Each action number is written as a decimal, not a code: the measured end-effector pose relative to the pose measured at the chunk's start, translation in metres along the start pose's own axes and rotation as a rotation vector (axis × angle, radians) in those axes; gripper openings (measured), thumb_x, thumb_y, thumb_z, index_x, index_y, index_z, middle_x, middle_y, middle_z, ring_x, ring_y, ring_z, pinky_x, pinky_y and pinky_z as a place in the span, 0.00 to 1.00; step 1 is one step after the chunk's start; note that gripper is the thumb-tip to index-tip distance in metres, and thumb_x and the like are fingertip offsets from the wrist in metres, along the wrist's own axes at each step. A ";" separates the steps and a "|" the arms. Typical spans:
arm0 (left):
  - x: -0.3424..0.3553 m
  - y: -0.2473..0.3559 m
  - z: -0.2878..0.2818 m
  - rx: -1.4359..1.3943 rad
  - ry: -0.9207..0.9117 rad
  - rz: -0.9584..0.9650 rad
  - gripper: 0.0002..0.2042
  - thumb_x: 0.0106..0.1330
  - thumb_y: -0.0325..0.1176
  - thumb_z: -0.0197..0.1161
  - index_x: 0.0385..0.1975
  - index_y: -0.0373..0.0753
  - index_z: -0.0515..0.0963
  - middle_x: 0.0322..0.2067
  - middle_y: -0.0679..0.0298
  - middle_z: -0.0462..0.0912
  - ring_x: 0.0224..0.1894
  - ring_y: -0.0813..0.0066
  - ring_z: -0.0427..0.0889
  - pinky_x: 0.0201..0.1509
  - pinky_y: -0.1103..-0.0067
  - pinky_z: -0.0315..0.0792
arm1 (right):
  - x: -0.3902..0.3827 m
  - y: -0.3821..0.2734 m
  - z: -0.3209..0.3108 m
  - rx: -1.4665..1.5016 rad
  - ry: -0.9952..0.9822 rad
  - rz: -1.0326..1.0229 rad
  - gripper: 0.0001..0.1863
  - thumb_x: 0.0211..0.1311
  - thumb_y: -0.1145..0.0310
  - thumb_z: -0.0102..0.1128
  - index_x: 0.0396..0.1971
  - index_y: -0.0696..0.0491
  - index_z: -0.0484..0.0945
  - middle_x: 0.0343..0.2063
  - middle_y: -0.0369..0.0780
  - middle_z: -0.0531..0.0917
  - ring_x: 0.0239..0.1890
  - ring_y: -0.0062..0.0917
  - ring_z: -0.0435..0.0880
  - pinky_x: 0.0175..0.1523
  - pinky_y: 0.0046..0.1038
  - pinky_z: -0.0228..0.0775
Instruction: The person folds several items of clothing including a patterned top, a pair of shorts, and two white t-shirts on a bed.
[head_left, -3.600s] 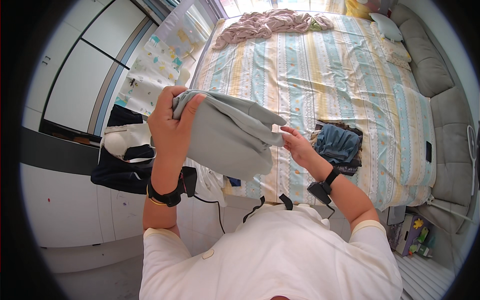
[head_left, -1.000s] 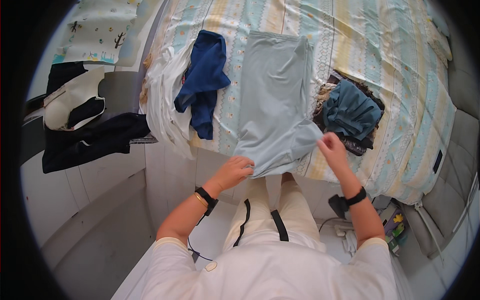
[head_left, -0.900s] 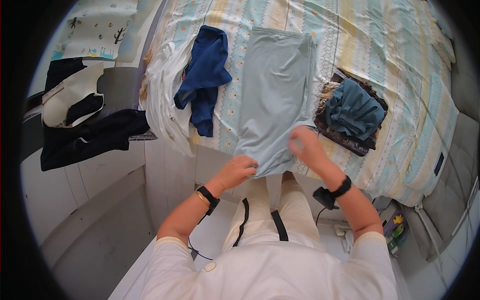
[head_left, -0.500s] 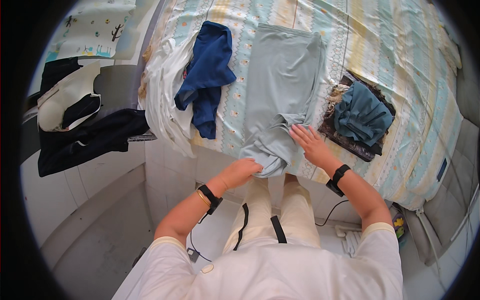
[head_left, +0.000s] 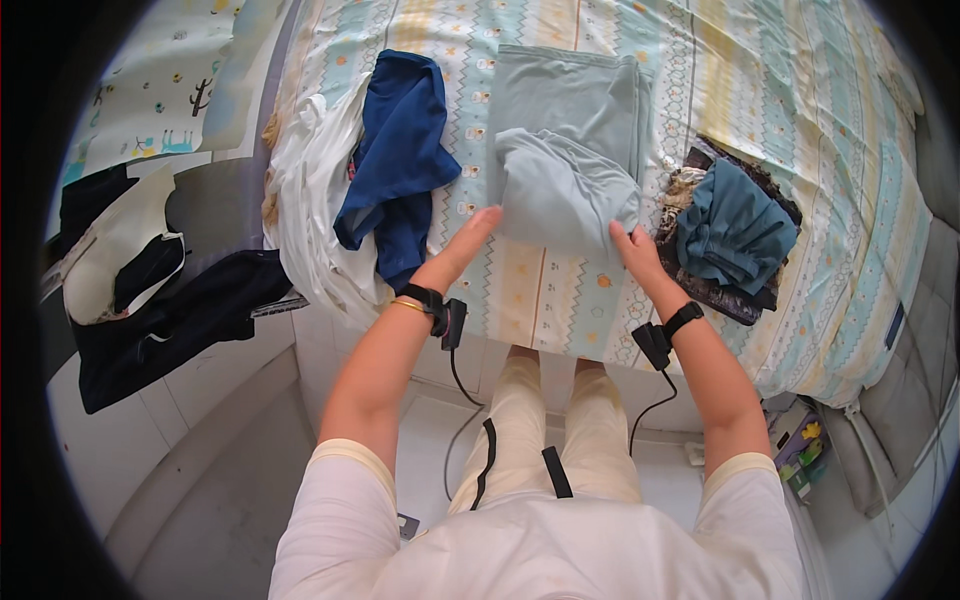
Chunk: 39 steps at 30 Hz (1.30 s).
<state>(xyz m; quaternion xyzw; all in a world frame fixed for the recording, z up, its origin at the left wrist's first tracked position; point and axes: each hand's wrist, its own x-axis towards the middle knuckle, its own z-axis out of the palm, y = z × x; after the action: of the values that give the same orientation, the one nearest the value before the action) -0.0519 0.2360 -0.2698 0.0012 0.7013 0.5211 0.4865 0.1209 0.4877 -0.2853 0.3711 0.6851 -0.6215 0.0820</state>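
At the far left, a cream bra [head_left: 112,258] lies upon black clothing [head_left: 190,305], beside the bed. Next, on the near left part of the bed [head_left: 520,305], there is a heap of white cloth [head_left: 312,185], and a dark blue garment [head_left: 400,150] partly covers it. Then comes the left hand [head_left: 462,243], whose fingertips are at the left edge of a pale grey-green garment [head_left: 570,175]; I cannot tell if these fingers hold the fabric. This garment lies in the middle, on the bed, its near part doubled over the far part. At its lower right corner is the right hand [head_left: 645,262], thumb and forefinger with a narrow gap; whether they pinch the cloth, I cannot tell. Just beside, a crumpled teal garment [head_left: 735,225] rests upon dark patterned clothes [head_left: 738,303].
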 end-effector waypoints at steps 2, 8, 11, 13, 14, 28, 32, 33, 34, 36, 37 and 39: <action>0.006 -0.007 0.009 0.037 -0.010 -0.014 0.27 0.62 0.52 0.55 0.52 0.35 0.66 0.47 0.64 0.72 0.48 0.79 0.68 0.51 0.80 0.60 | 0.001 -0.001 0.005 -0.025 0.046 -0.061 0.25 0.59 0.53 0.54 0.45 0.61 0.71 0.31 0.43 0.80 0.33 0.25 0.76 0.42 0.26 0.67; -0.010 -0.018 0.024 0.309 0.067 -0.141 0.16 0.60 0.42 0.61 0.40 0.35 0.77 0.42 0.65 0.72 0.44 0.79 0.70 0.48 0.83 0.63 | -0.014 0.008 0.010 0.018 0.119 -0.124 0.24 0.56 0.53 0.58 0.42 0.60 0.72 0.32 0.45 0.81 0.35 0.28 0.78 0.43 0.27 0.67; -0.030 -0.073 0.023 0.394 0.220 0.441 0.16 0.58 0.42 0.62 0.36 0.32 0.77 0.39 0.63 0.71 0.35 0.79 0.70 0.41 0.84 0.65 | -0.030 0.026 0.016 0.017 0.168 -0.063 0.22 0.55 0.56 0.59 0.40 0.60 0.73 0.32 0.46 0.80 0.34 0.32 0.79 0.43 0.29 0.67; -0.044 -0.104 0.022 0.589 0.404 0.531 0.17 0.58 0.41 0.61 0.35 0.30 0.76 0.41 0.61 0.70 0.31 0.78 0.69 0.34 0.84 0.66 | -0.038 0.030 0.022 -0.037 0.150 0.003 0.21 0.55 0.58 0.59 0.40 0.60 0.73 0.33 0.46 0.80 0.34 0.35 0.79 0.42 0.31 0.67; -0.050 -0.101 0.027 0.586 0.400 0.533 0.17 0.58 0.41 0.61 0.35 0.30 0.76 0.41 0.61 0.70 0.31 0.78 0.69 0.34 0.84 0.66 | -0.045 0.030 0.023 -0.167 0.208 -0.012 0.22 0.53 0.60 0.61 0.42 0.60 0.72 0.36 0.47 0.79 0.36 0.36 0.78 0.44 0.31 0.67; -0.121 0.024 -0.015 -0.583 -0.191 -0.627 0.21 0.66 0.47 0.48 0.49 0.35 0.66 0.38 0.55 0.77 0.36 0.65 0.80 0.32 0.74 0.78 | -0.109 -0.044 -0.026 0.446 -0.008 0.514 0.28 0.58 0.59 0.57 0.54 0.56 0.59 0.36 0.43 0.75 0.27 0.24 0.77 0.31 0.25 0.73; -0.070 0.032 -0.016 -0.548 -0.010 -0.287 0.25 0.64 0.46 0.53 0.55 0.37 0.59 0.41 0.56 0.75 0.39 0.68 0.78 0.40 0.72 0.76 | -0.056 -0.001 -0.038 0.333 0.048 0.280 0.24 0.60 0.59 0.53 0.51 0.59 0.63 0.38 0.46 0.75 0.29 0.28 0.77 0.32 0.27 0.73; -0.048 -0.001 -0.025 -0.161 0.198 -0.113 0.27 0.63 0.47 0.55 0.55 0.36 0.59 0.43 0.55 0.74 0.43 0.69 0.76 0.44 0.73 0.74 | -0.044 0.019 -0.025 0.006 0.155 0.045 0.27 0.57 0.58 0.56 0.49 0.60 0.63 0.38 0.47 0.75 0.33 0.31 0.77 0.37 0.29 0.72; -0.033 -0.030 -0.032 0.229 0.400 0.060 0.29 0.62 0.48 0.56 0.55 0.35 0.59 0.45 0.54 0.73 0.46 0.69 0.74 0.49 0.73 0.71 | -0.035 0.029 -0.017 -0.321 0.255 -0.187 0.29 0.54 0.57 0.59 0.48 0.62 0.63 0.39 0.48 0.74 0.37 0.33 0.77 0.42 0.31 0.71; -0.023 -0.047 -0.020 0.331 0.392 0.053 0.35 0.56 0.51 0.62 0.54 0.31 0.59 0.48 0.53 0.69 0.51 0.69 0.70 0.54 0.75 0.65 | -0.030 0.028 -0.005 -0.338 0.266 -0.121 0.33 0.50 0.55 0.63 0.48 0.63 0.63 0.39 0.49 0.74 0.40 0.34 0.75 0.45 0.31 0.69; -0.020 -0.046 -0.007 0.354 0.294 -0.040 0.37 0.53 0.52 0.64 0.54 0.29 0.59 0.48 0.52 0.69 0.52 0.68 0.69 0.55 0.75 0.64 | -0.029 0.027 0.000 -0.355 0.273 -0.056 0.36 0.46 0.53 0.66 0.48 0.64 0.63 0.39 0.50 0.74 0.44 0.36 0.74 0.49 0.32 0.67; -0.017 -0.047 0.007 0.437 0.240 -0.104 0.41 0.48 0.54 0.68 0.52 0.28 0.59 0.49 0.52 0.69 0.53 0.66 0.68 0.56 0.75 0.64 | -0.019 0.025 0.010 -0.329 0.354 0.009 0.38 0.45 0.51 0.67 0.48 0.64 0.64 0.40 0.49 0.74 0.44 0.34 0.74 0.49 0.31 0.67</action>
<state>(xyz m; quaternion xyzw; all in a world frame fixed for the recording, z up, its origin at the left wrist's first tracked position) -0.0145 0.2108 -0.2919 0.0084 0.8491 0.3277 0.4141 0.1461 0.4697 -0.2966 0.4588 0.7793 -0.4263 0.0227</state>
